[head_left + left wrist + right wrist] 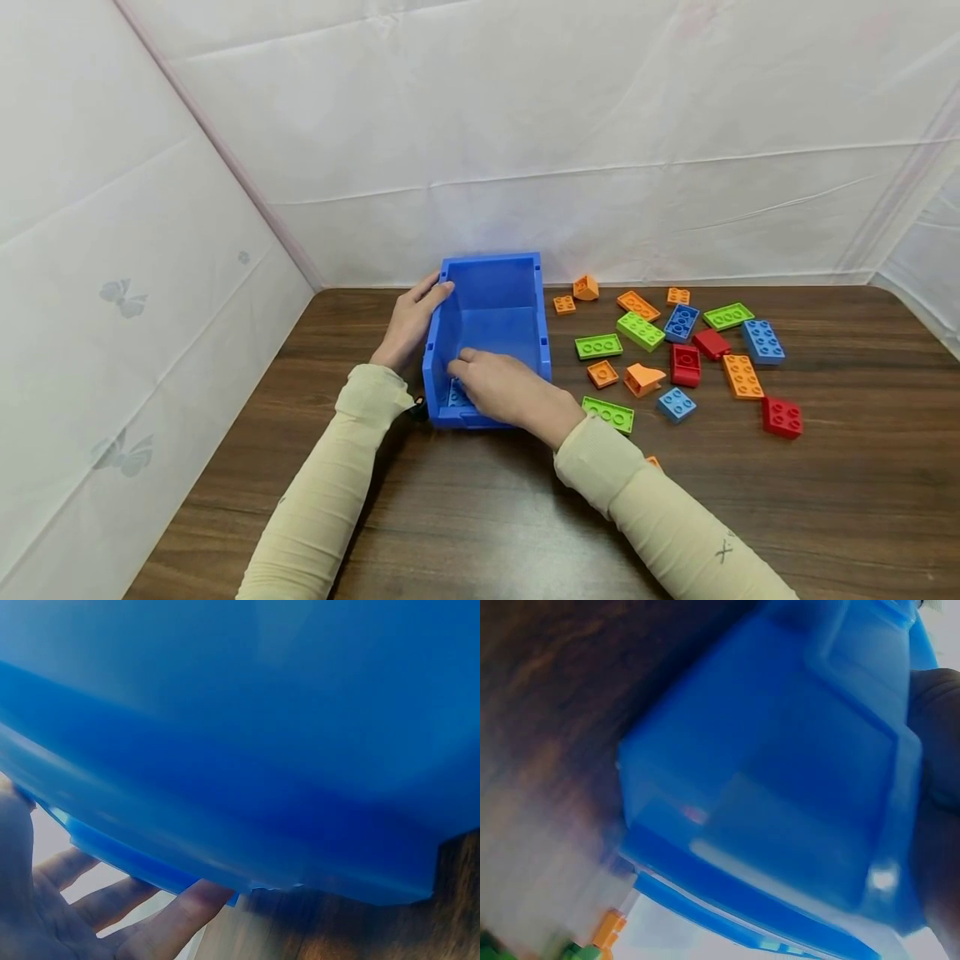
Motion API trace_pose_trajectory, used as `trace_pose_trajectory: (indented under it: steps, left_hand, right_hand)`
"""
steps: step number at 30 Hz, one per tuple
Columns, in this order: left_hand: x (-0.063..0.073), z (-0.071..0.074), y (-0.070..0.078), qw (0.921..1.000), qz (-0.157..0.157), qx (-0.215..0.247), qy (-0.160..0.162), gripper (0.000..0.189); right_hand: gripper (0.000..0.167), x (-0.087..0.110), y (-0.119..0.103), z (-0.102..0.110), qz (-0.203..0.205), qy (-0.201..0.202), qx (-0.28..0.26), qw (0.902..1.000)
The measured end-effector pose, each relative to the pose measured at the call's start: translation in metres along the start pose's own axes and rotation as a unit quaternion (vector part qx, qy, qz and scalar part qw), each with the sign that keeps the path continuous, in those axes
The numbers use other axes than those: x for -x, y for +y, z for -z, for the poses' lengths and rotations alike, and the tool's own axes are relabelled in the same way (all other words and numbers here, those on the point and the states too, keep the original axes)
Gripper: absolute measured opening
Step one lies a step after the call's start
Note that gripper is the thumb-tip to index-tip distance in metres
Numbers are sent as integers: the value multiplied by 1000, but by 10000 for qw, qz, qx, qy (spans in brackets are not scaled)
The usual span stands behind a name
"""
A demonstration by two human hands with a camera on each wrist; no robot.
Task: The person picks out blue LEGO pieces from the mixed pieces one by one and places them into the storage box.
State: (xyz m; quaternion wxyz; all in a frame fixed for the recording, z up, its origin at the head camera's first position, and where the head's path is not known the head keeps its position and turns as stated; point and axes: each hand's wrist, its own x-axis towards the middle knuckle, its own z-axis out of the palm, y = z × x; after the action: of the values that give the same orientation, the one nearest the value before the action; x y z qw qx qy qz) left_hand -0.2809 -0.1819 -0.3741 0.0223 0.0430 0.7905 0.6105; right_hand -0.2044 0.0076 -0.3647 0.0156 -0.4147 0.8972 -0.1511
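Note:
A blue plastic bin [491,275] stands on the table, its low front side towards me. My left hand [411,323] holds the bin's left wall, thumb at the rim and fingers along the outside. In the left wrist view, the left fingers [180,919] lie against the bin's edge. My right hand [504,385] reaches inside the bin over the front, its fingers bent downward. A light blue building brick [456,395] lies beside those fingers in the front left corner. Whether the right fingertips pinch anything is hidden. The right wrist view mostly shows the bin's outer wall [765,765].
Several loose building bricks lie right of the bin, among them a green plate [609,414], an orange brick [742,377], a light blue brick [763,342] and a red brick [782,417]. A white sheet [600,167] hangs behind the wooden table [450,517].

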Motion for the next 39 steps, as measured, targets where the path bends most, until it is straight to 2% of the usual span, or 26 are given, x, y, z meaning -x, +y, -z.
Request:
trace_pose_trajectory:
  steps: [7, 17, 21, 26, 36, 39]
  left_hand:
    - [-2, 3, -3, 10000, -20, -43, 32, 69]
    - [-1, 2, -1, 9999, -42, -118, 12, 67]
    - [-2, 2, -1, 9999, -79, -105, -10, 66]
    - [-3, 2, -2, 9998, -60, -166, 6, 68]
    - [-3, 0, -3, 9996, -80, -246, 73, 69]
    - [-4, 0, -4, 9996, -70, -267, 78, 69]
  right_hand:
    - [29, 3, -3, 13, -105, 171, -15, 9998]
    - [29, 14, 1, 39, -24, 707, -127, 9974]
    - [27, 21, 8, 51, 67, 1121, -127, 9936]
    - [25, 30, 19, 65, 271, 1752, -196, 9840]
    - [28, 52, 40, 91, -416, 2098, -395, 9761]
    - [29, 57, 50, 97, -721, 2040, -610, 9744]
